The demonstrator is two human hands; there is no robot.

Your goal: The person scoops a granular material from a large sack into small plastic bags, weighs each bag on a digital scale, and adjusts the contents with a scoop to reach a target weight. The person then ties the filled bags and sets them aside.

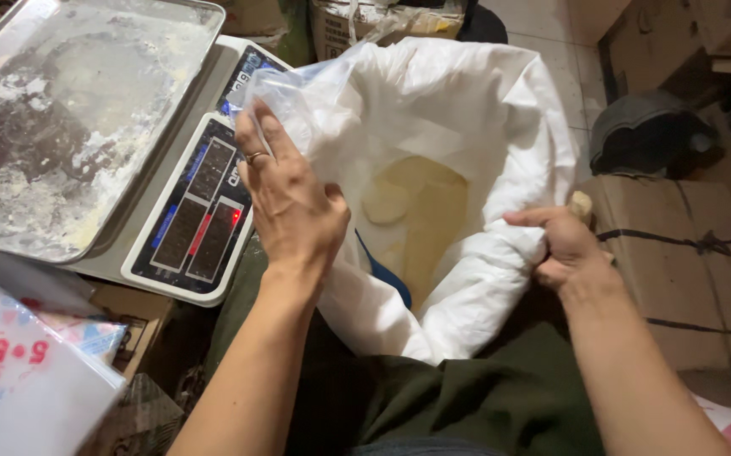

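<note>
Right hand [561,247] shut tight on rolled rim of big white sack [467,110]. Left hand [291,203] flat, fingers spread, pressing sack's other side, gripping nothing. Sack open on lap, pale yellow powder [420,219] deep inside. Just left: scale [201,203] with floury metal tray [62,118]. Right: cardboard box [678,270]. Farther back: more boxes.

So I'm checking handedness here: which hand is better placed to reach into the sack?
Probably the left hand: it rests open on the white sack rim, while the right hand is fisted around gathered fabric.
</note>
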